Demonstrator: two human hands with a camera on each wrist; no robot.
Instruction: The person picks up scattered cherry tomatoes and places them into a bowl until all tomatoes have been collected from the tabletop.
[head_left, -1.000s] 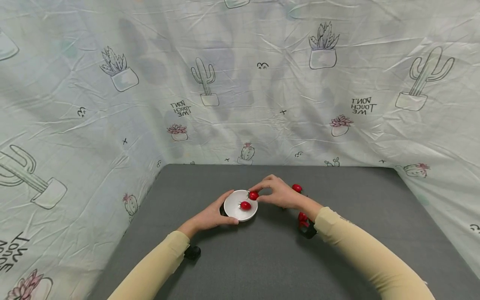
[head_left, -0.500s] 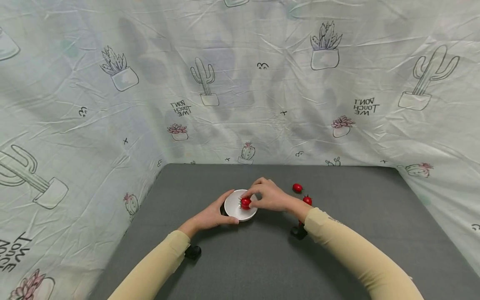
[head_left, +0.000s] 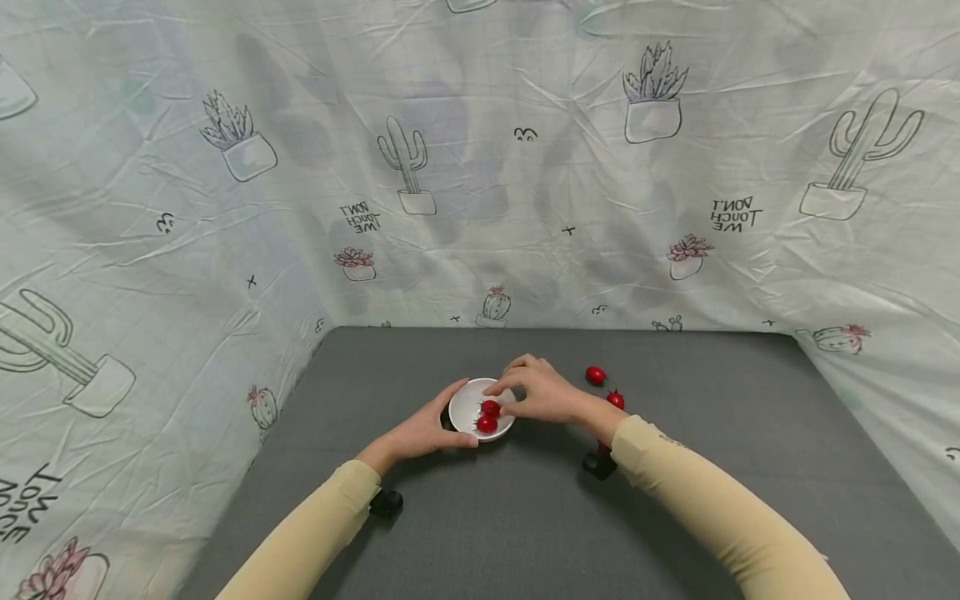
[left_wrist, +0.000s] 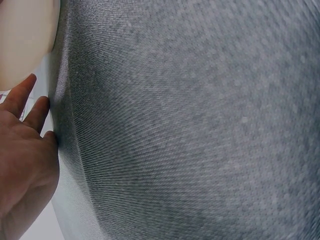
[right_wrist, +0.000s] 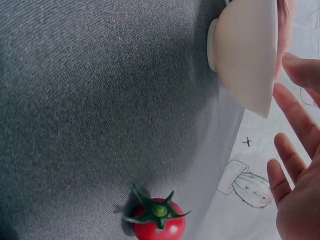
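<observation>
Two cherry tomatoes with green stems lie in a small white bowl (head_left: pixel 462 408); the nearer tomato (head_left: pixel 487 424) sits just in front of the other tomato (head_left: pixel 490 407). My left hand (head_left: pixel 422 429) holds the bowl at its left side, thumb along the near rim and fingers round the far side. Over the bowl's right rim is my right hand (head_left: pixel 545 395), thumb and fingertips spread apart with nothing between them. The right wrist view shows the bowl's outer wall (right_wrist: pixel 245 55) beside the right hand (right_wrist: pixel 302 160). In the left wrist view the left hand's fingertips (left_wrist: pixel 22 92) are at the bowl.
Right of the bowl, a loose tomato (head_left: pixel 596 376) lies farther back and another tomato (head_left: pixel 615 400) nearer, stem up. More red shows beside the right wrist's black camera (head_left: pixel 599 465), mostly hidden. The grey table (head_left: pixel 480 533) meets a cactus-printed cloth (head_left: pixel 465 167) behind.
My right hand has carried a tomato from the bowl's right rim into the bowl and let go of it. Its fingers have parted. The left hand has stayed on the bowl.
</observation>
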